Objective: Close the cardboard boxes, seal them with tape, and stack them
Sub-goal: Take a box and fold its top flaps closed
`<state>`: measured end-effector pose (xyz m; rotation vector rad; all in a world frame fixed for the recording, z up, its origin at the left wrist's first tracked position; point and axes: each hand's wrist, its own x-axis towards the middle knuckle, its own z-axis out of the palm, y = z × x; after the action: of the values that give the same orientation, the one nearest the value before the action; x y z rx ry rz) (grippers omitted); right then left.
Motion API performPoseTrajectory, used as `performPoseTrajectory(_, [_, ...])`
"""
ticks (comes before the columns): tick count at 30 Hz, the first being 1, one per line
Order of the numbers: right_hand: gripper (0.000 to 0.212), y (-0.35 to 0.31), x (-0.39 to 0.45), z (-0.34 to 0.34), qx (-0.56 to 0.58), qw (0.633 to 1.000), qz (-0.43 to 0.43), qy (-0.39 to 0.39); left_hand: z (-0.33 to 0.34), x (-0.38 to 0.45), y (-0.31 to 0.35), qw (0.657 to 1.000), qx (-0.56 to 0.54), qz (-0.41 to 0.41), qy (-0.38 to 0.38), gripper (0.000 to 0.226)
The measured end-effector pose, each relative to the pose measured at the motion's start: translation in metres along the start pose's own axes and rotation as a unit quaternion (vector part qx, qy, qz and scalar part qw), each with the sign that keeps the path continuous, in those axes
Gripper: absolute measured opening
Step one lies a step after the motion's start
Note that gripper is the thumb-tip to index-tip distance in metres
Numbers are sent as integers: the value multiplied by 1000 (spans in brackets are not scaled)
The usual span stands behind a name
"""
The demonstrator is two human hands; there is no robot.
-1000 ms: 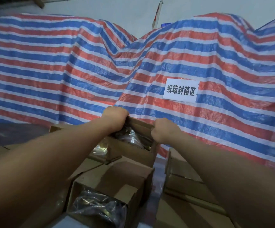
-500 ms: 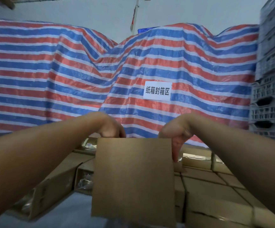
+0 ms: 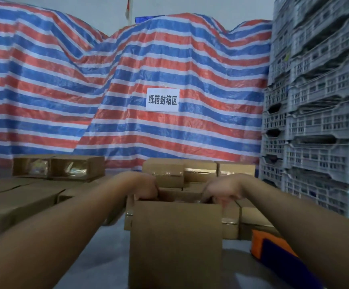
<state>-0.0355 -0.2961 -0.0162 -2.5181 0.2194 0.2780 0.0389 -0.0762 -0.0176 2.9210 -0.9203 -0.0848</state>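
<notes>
White sign (image 3: 162,99) at 12 o'clock reading "纸箱封箱区"; left grip (image 3: 146,187) and right grip (image 3: 221,189), fingers curled, clasping open cardboard box (image 3: 175,243) rim.

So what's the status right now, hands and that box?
Left hand and right hand grip the open cardboard box at its top edge. Not yet closed or taped. Orange and blue tool sits close on its right.

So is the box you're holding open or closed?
Open. The box shows a dark gap along its top, and both hands, left and right, grip that rim.
</notes>
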Motion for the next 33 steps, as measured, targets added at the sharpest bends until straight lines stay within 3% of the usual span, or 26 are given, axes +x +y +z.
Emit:
performPoseTrajectory(4, [21,14,-11,-4,-18,998,-16,61,4,1,8,989,-140,-9,45,24])
performPoseTrajectory(8, [27,34,-17,11,24,986,-58,157,21,-1,3,955,-279,-17,101,25])
performPoseTrajectory(11, [30,42,-20,33,182,956,-68,222,45,-8,-7,861,-494,-33,119,38])
performPoseTrajectory(14, [45,52,-16,56,354,909,-62,212,67,-9,-13,772,-617,-3,152,41])
performPoseTrajectory(18, [62,56,1,75,505,838,-39,204,73,-1,-10,709,-646,20,283,42])
performPoseTrajectory(22, [56,54,15,81,577,774,-17,259,71,10,5,720,-637,29,273,37])
performPoseTrajectory(25, [52,55,19,78,571,777,-23,265,92,9,11,707,-642,37,294,40])
performPoseTrajectory(28, [44,55,18,72,590,755,-26,286,96,20,10,631,-722,69,277,37])
performPoseTrajectory(33, [51,65,24,77,585,765,-30,267,103,21,1,602,-762,48,235,33])
